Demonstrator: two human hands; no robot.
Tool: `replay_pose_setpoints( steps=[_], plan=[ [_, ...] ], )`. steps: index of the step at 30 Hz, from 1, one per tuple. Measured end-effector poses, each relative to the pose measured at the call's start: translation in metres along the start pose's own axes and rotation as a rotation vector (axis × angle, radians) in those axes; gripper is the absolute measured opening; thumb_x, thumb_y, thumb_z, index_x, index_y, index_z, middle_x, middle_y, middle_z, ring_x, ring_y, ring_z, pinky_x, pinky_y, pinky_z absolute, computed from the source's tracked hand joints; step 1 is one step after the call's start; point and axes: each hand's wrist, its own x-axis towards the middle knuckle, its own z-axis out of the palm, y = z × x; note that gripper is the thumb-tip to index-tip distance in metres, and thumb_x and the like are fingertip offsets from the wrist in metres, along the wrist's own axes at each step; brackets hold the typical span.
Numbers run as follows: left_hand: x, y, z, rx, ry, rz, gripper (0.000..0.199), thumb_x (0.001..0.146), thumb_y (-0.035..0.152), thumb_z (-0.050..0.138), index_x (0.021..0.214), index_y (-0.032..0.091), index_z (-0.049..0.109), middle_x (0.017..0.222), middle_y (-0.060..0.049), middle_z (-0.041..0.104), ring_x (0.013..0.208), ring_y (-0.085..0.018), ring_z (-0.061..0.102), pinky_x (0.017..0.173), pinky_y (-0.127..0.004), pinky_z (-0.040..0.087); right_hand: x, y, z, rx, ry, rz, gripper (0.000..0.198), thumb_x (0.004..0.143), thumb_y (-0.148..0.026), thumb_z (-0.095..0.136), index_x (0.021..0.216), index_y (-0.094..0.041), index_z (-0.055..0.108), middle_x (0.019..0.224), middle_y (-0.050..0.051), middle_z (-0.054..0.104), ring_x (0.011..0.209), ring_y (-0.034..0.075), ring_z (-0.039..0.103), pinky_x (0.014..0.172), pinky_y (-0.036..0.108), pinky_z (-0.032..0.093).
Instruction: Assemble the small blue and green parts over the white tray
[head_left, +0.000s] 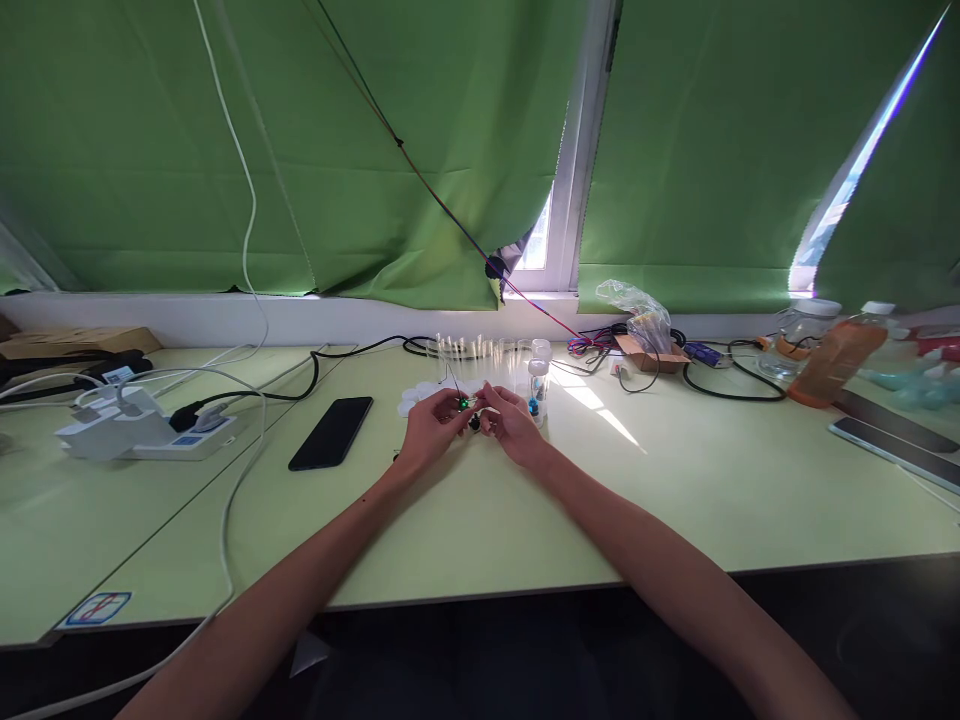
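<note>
My left hand [431, 428] is closed in a pinch on a small green electronic part [464, 404], from which a thin dark wire rises. Facing it, my right hand [514, 424] has its fingers pinched together at the same part; what exactly they grip is too small to make out. A small black round piece [474, 424] shows between the two hands, just below the green part. Right behind my right hand stands a clear plastic tube [539, 368] with a blue piece [533, 407] in or beside it.
Clear containers [480, 358] line the table behind my hands. A black phone [331, 433] lies to the left, near a white power strip [150, 425] with cables. Toward the right are a small cardboard box [651, 356], an orange bottle [838, 362], a clear jar [799, 340] and another phone [896, 450].
</note>
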Motion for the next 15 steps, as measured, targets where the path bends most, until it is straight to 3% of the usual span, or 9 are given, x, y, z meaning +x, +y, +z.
replay_pose_setpoints(
  steps=[15],
  plan=[
    [0.0, -0.002, 0.001, 0.023, 0.002, 0.016, 0.031, 0.074, 0.045, 0.07, 0.091, 0.019, 0.069, 0.069, -0.002, 0.066, 0.054, -0.013, 0.056, 0.053, -0.025, 0.044, -0.0001, -0.0008, -0.0004, -0.012, 0.021, -0.019, 0.041, 0.066, -0.055, 0.078, 0.074, -0.018, 0.062, 0.065, -0.003, 0.059, 0.045, 0.006, 0.046, 0.042, 0.023, 0.032]
  ],
)
